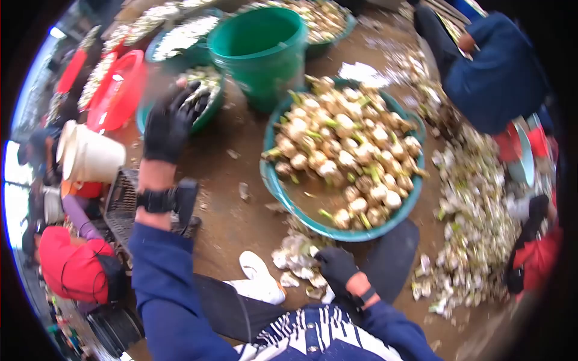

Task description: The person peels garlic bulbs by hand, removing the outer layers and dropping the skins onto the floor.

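My left hand (171,120), in a black glove, reaches forward over a green basin (144,117) that holds whitish peeled pieces. Its fingers look spread above them, slightly blurred, and I see nothing gripped. Low in front of my body, my right hand (337,265), gloved too, is curled closed beside a heap of pale peels (295,256); whatever it may hold is hidden. A large teal tub (289,210) in front of me carries many garlic-like bulbs (343,126) with short green stems, along with some brownish water or bare bottom.
A tall green bucket (259,60) stands behind the tub. Peels (475,222) cover the floor at right. A person in dark blue (494,72) and people in red sit around. White buckets (93,153), red tubs (123,90) and a black crate (123,201) are at left.
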`<state>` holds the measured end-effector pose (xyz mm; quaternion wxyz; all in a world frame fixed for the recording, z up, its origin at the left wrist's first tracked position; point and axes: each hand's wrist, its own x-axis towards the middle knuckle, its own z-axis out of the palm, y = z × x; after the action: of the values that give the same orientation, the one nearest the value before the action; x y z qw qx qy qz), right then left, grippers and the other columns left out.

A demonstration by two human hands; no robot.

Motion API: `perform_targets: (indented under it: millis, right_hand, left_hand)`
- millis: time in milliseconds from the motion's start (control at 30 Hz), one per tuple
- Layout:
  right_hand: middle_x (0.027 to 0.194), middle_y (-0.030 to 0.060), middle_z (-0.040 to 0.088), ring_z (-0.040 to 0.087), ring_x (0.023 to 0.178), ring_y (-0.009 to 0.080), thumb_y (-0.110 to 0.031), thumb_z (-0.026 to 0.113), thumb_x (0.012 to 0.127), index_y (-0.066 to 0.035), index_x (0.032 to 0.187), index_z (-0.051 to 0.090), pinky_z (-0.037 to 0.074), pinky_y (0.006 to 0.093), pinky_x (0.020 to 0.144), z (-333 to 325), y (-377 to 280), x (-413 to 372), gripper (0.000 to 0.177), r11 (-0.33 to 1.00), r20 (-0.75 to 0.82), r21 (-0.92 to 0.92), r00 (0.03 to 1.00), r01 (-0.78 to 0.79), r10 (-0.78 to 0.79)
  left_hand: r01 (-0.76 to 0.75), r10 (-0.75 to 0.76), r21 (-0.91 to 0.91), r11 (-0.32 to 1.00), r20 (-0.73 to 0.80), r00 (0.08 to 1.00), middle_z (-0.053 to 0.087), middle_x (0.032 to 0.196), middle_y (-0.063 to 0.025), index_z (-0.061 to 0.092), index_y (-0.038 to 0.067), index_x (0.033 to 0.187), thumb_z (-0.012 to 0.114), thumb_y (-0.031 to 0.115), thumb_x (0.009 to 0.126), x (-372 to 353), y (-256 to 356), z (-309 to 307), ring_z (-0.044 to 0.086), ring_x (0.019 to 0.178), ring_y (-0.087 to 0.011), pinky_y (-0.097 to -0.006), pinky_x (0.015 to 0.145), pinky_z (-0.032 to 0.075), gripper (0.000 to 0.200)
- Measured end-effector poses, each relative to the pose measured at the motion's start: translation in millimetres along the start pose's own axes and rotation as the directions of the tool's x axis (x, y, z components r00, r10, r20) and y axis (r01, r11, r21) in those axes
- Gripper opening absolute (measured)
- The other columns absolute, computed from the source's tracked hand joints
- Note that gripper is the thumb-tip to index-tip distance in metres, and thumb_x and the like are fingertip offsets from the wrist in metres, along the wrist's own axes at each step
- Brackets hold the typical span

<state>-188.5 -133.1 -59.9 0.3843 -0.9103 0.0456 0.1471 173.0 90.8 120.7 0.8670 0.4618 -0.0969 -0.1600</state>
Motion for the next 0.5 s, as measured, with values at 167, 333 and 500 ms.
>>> perform_targets:
  millis: [167, 333, 500]
  right_hand:
    - [0.085, 0.0124, 0.061, 0.06, 0.081, 0.0324, -0.015, 0.055, 0.077, -0.012, 0.09, 0.064, 0.048, 0.0438, 0.07, -9.1, 9.3, 8.3, 0.016, 0.994, -0.195, -0.017, 0.976, -0.105, 0.099]
    - [0.091, 0.0077, 0.06, 0.058, 0.085, 0.0268, -0.014, 0.059, 0.074, -0.012, 0.097, 0.061, 0.044, 0.0421, 0.067, -24.6, 21.0, 49.6, 0.024, 0.859, -0.294, -0.468, 0.953, -0.207, 0.069]
    - [0.092, 0.0056, 0.061, 0.055, 0.093, 0.0224, -0.016, 0.054, 0.078, -0.011, 0.098, 0.063, 0.038, 0.0427, 0.074, -5.5, 50.6, 89.6, 0.022, 0.621, -0.18, -0.774, 0.983, -0.125, -0.027]
  left_hand:
    - [0.386, -0.521, 0.671, 0.633, 0.001, 0.853, 0.064, 0.076, -0.009, 0.068, 0.001, 0.093, 0.058, 0.024, 0.09, -108.9, -111.7, 8.8, 0.06, 0.063, -0.0142, -0.0279, 0.066, 0.05, 0.026]
    - [0.236, -0.666, 0.775, 0.587, 0.295, 0.686, 0.063, 0.097, -0.0123, 0.06, 0.004, 0.102, 0.059, 0.025, 0.089, -205.9, -175.7, 33.5, 0.06, 0.091, -0.0222, -0.0338, 0.082, 0.046, 0.025]
    - [-0.076, -0.666, 0.907, 0.414, 0.359, 0.653, 0.06, 0.101, -0.0212, 0.057, 0.0, 0.103, 0.057, 0.027, 0.087, -229.8, -201.2, 31.8, 0.057, 0.09, -0.0387, -0.0401, 0.08, 0.047, 0.031]
